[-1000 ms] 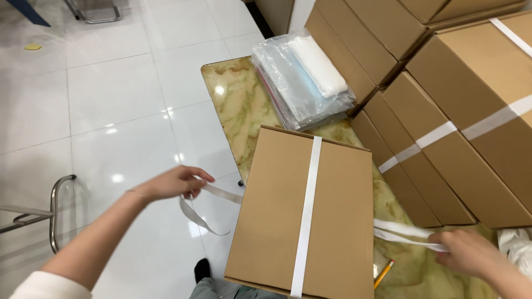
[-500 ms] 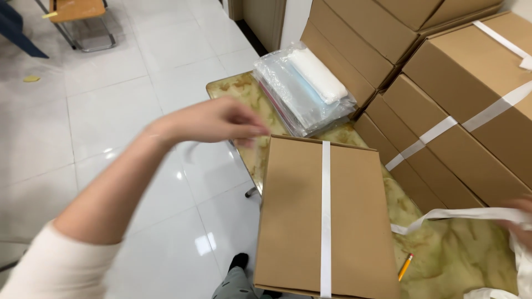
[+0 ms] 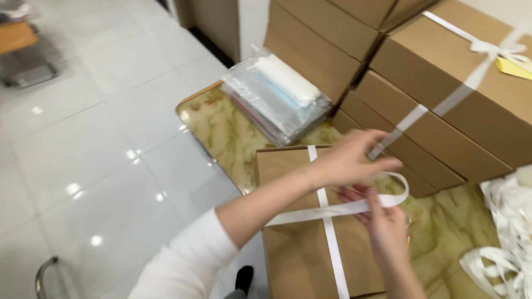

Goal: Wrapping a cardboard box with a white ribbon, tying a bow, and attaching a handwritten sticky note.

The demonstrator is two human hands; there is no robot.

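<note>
Half a second earlier the two hands were far apart, the left one stretched out over the far corner of the box and the right one low at the near edge, each pulling an end of the strap away from the other. Now both had come together above the cardboard box. The left hand had crossed over to the right side of the lengthwise band and was pinching the white packing strap between thumb and fingers. The right hand lay just under it, its fingers closed on the same strap where it bent into a loop. The strap ran from under the left forearm, across the box lid, and curled back between the two hands, so the ends had met and crossed; it seemed a knot or tie was being formed on top of the box.

The box itself had stayed on the marbled table, directly below both hands, already bound once along its length. Beyond the left hand lay a pile of clear plastic bags, and to its right a stack of strapped cartons. Loose white strap lay heaped just right of the right hand.
</note>
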